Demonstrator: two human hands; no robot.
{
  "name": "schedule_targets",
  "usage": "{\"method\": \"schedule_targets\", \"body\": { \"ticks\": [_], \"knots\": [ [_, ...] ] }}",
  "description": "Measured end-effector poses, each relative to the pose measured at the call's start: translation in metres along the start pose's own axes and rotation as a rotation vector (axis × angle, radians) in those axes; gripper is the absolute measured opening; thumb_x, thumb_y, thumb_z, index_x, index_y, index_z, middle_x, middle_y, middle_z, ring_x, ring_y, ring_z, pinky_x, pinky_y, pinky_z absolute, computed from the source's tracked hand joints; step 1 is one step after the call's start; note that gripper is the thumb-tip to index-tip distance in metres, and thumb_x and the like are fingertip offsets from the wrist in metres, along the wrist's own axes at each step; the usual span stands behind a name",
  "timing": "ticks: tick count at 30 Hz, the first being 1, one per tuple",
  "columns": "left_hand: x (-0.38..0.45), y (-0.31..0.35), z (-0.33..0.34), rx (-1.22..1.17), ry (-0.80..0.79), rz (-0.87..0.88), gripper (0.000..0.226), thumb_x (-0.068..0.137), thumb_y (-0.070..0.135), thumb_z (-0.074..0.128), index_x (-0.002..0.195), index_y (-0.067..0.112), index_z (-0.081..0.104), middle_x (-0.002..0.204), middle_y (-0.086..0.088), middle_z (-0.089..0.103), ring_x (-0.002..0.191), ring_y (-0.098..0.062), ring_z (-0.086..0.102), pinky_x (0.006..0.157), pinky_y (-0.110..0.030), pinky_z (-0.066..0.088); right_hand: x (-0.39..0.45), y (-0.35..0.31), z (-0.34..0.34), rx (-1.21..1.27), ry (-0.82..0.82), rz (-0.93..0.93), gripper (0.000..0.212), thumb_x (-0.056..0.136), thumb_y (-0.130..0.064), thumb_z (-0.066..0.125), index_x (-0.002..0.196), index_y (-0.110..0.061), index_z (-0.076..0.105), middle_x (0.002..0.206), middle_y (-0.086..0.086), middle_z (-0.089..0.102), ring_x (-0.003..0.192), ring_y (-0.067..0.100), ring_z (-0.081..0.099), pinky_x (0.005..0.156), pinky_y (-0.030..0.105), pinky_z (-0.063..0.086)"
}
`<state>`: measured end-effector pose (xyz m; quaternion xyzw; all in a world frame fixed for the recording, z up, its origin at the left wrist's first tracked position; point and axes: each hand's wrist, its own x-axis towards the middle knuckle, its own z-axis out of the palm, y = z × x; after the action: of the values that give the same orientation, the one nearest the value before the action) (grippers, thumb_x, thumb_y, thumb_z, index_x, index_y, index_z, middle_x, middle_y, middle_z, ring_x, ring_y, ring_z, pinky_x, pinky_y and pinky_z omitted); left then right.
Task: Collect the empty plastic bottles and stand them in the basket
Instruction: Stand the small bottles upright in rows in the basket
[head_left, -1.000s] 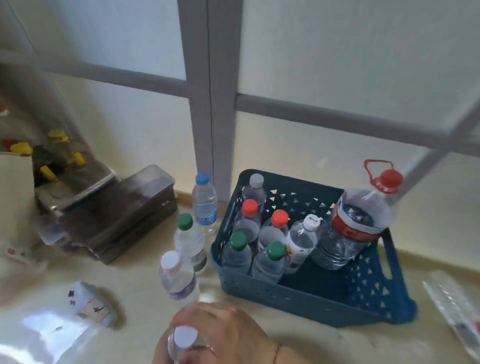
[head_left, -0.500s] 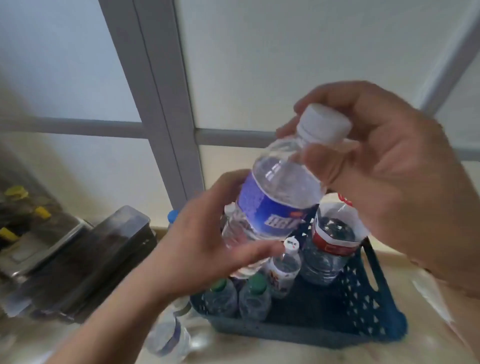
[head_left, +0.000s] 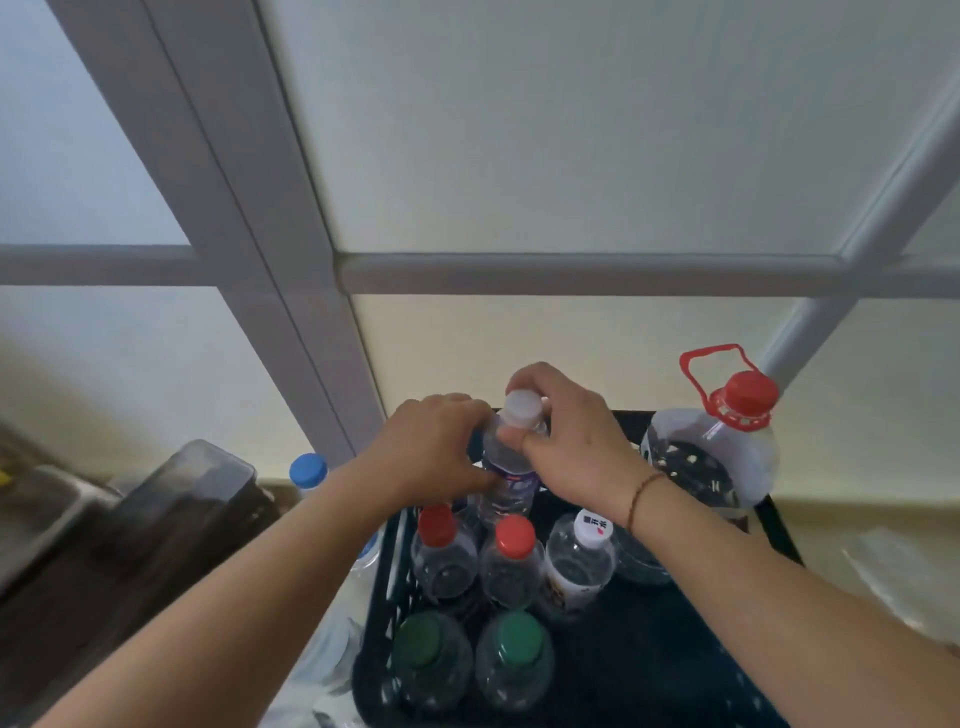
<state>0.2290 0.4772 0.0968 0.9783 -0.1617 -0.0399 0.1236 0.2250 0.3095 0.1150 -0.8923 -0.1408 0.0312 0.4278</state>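
A clear white-capped bottle (head_left: 511, 457) with a blue label stands upright at the back of the dark blue basket (head_left: 670, 670). My left hand (head_left: 431, 447) grips its body from the left. My right hand (head_left: 566, 441) holds its neck just under the cap. In front of it the basket holds two red-capped bottles (head_left: 441, 551), two green-capped bottles (head_left: 514, 660) and a white-capped one (head_left: 582, 561). A large jug (head_left: 711, 457) with a red cap and handle stands at the basket's back right.
A blue-capped bottle (head_left: 308, 472) stands outside the basket on the left; another clear bottle (head_left: 332, 649) shows partly under my left forearm. A dark plastic container (head_left: 171, 525) sits further left. A frosted window with a grey frame (head_left: 571, 273) rises behind.
Both hands have lowered the white-capped bottle from up in front of me down into the back of the basket. The bottle went from tilted to upright.
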Motion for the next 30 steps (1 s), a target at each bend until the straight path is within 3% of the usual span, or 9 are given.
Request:
{"method": "schedule_targets", "body": {
  "ticks": [4,9,13,16,19,22,25,27,30],
  "knots": [
    [0.005,-0.008,0.009,-0.008,-0.069,0.047,0.032,0.081,0.038,0.069,0.109,0.023,0.065,0.101,0.003,0.067,0.096,-0.020,0.060,0.082,-0.039,0.052,0.008,0.022,0.017,-0.061,-0.104,0.036,0.026,0.083,-0.016,0.074,0.099,-0.023,0.054,0.104,0.000,0.058,0.089,0.015,0.054,0.066,0.014,0.037],
    [0.000,-0.010,-0.006,-0.093,-0.103,0.108,0.039,0.088,0.036,0.069,0.124,0.022,0.062,0.112,0.004,0.063,0.104,-0.016,0.057,0.087,-0.033,0.050,0.021,0.033,0.026,-0.074,-0.190,0.083,0.025,0.083,-0.016,0.074,0.097,-0.022,0.054,0.102,0.005,0.059,0.088,0.021,0.055,0.063,0.022,0.038],
    [-0.037,-0.026,-0.030,-0.129,0.131,0.114,0.044,0.092,0.043,0.065,0.130,0.023,0.058,0.131,0.004,0.060,0.120,-0.014,0.054,0.100,-0.034,0.048,0.024,0.032,0.023,-0.142,-0.177,0.104,0.027,0.080,-0.018,0.078,0.099,-0.019,0.058,0.099,0.001,0.062,0.089,0.021,0.058,0.068,0.026,0.040],
    [-0.099,-0.041,-0.042,-0.173,0.320,0.026,0.044,0.090,0.048,0.060,0.127,0.024,0.062,0.130,0.005,0.062,0.118,-0.014,0.059,0.099,-0.032,0.049,0.020,0.030,0.019,-0.254,-0.193,0.087,0.028,0.079,-0.021,0.079,0.100,-0.021,0.060,0.102,0.002,0.065,0.091,0.021,0.059,0.073,0.027,0.040],
    [-0.169,-0.058,-0.031,-0.224,0.546,-0.056,0.035,0.089,0.037,0.064,0.120,0.021,0.065,0.122,0.007,0.064,0.113,-0.005,0.061,0.097,-0.023,0.049,0.014,0.017,0.012,-0.383,-0.197,0.073,0.033,0.082,-0.030,0.076,0.111,-0.022,0.061,0.115,0.004,0.066,0.097,0.023,0.059,0.079,0.029,0.042],
    [-0.237,-0.062,0.020,-0.528,0.843,-0.240,0.027,0.089,0.032,0.062,0.116,0.030,0.064,0.113,0.002,0.070,0.109,-0.016,0.067,0.094,-0.037,0.055,0.000,-0.016,0.015,-0.482,-0.032,-0.090,0.036,0.087,-0.037,0.068,0.120,-0.023,0.060,0.126,0.002,0.062,0.110,0.025,0.058,0.090,0.036,0.046],
    [-0.286,-0.048,0.097,-0.833,1.012,-0.370,0.038,0.086,0.038,0.067,0.123,0.031,0.062,0.114,-0.005,0.070,0.105,-0.032,0.068,0.090,-0.046,0.055,-0.033,-0.063,0.035,-0.306,-0.074,-0.353,0.031,0.089,-0.041,0.063,0.116,-0.027,0.061,0.115,-0.009,0.064,0.096,0.008,0.057,0.086,0.029,0.046],
    [-0.303,-0.034,0.148,-0.885,0.943,-0.435,0.059,0.076,0.029,0.073,0.132,0.033,0.054,0.123,-0.003,0.067,0.110,-0.030,0.066,0.091,-0.046,0.054,-0.058,-0.086,0.057,-0.291,-0.276,-0.573,0.030,0.090,-0.046,0.059,0.115,-0.029,0.060,0.110,-0.012,0.065,0.090,-0.001,0.055,0.086,0.027,0.050],
    [-0.306,-0.017,0.201,-0.894,0.748,-0.557,0.088,0.064,0.025,0.080,0.141,0.044,0.041,0.137,0.011,0.059,0.124,-0.015,0.059,0.100,-0.035,0.049,-0.086,-0.095,0.096,-0.370,-0.464,-0.876,0.032,0.088,-0.048,0.057,0.108,-0.024,0.063,0.102,-0.006,0.069,0.093,0.015,0.064,0.085,0.036,0.055]
  ]
}}
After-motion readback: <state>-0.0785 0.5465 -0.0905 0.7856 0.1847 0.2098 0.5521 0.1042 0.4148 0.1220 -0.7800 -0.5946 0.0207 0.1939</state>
